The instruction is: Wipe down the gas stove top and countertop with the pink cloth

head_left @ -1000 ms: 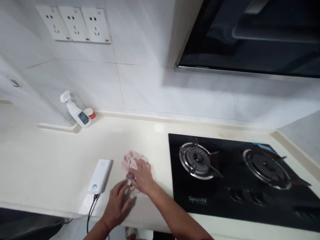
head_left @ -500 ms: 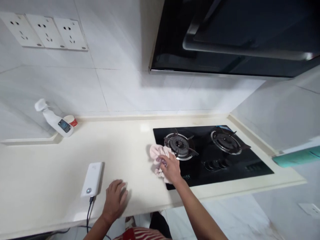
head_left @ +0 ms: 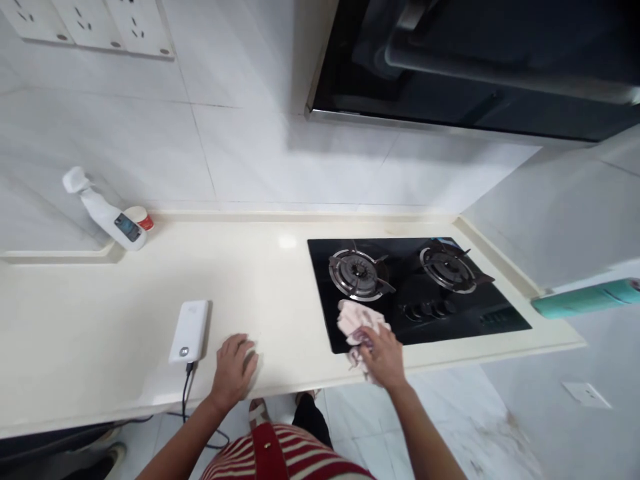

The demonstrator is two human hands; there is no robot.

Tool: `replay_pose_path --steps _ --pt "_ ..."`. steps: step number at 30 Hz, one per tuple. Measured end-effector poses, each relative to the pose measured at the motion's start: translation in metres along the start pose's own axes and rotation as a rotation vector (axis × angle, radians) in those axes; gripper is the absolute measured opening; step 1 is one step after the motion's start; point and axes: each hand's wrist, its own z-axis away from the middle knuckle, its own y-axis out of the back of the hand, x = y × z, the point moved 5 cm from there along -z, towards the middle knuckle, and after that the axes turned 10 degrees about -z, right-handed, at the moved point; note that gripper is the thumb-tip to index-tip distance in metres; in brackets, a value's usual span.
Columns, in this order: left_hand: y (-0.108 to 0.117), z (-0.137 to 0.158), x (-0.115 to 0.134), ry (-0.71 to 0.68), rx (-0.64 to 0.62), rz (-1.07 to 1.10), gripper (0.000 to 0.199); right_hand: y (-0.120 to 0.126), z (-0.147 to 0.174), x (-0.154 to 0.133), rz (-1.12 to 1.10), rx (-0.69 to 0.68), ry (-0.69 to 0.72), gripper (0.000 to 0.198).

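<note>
My right hand (head_left: pixel 384 355) grips a crumpled pale pink cloth (head_left: pixel 361 321) at the front left part of the black gas stove (head_left: pixel 325 293). The cloth lies over the stove's front edge and part of it hangs toward the counter's lip. Behind it is the left burner (head_left: pixel 359 273); the right burner (head_left: pixel 449 265) stands farther off. My left hand (head_left: pixel 234 371) rests on the cream countertop (head_left: pixel 265 287) with its fingers loosely spread and nothing in them. Just left of that hand lies a white power bank (head_left: pixel 189 331) with a black cable (head_left: pixel 186 393) plugged in.
In the back left corner a white spray bottle (head_left: pixel 107 213) leans beside a small red and white tub (head_left: pixel 140 217). A dark range hood (head_left: pixel 475 73) overhangs the stove. At the right end lies a green roll (head_left: pixel 585 300). Wall sockets (head_left: pixel 90 23) are at upper left.
My right hand has drawn the cloth right and toward the front edge, away from the left burner. My left hand stays on the counter. The view has tilted down.
</note>
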Motion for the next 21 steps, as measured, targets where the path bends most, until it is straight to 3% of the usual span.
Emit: replay_pose_path --steps 2,4,8,11,15,21 --pt "-0.001 0.001 0.001 0.006 -0.026 -0.001 0.024 0.009 -0.013 0.026 0.016 0.044 -0.141 0.039" --pt "-0.002 0.003 0.0 0.012 -0.048 0.003 0.028 0.012 -0.025 0.033 0.034 0.084 -0.271 0.04" --pt "0.0 0.015 -0.005 -0.02 -0.052 0.063 0.034 0.0 -0.021 -0.01 0.106 0.157 -0.372 0.041" --pt "0.005 0.026 -0.009 -0.003 -0.007 0.13 0.041 -0.02 -0.012 -0.075 0.118 0.095 -0.224 0.042" --pt "0.013 0.031 -0.008 0.035 0.052 0.143 0.047 -0.05 -0.012 -0.168 0.035 -0.125 0.076 0.045" --pt "0.022 0.033 -0.006 0.059 0.158 0.074 0.053 -0.088 0.01 -0.273 -0.29 -0.419 0.371 0.067"
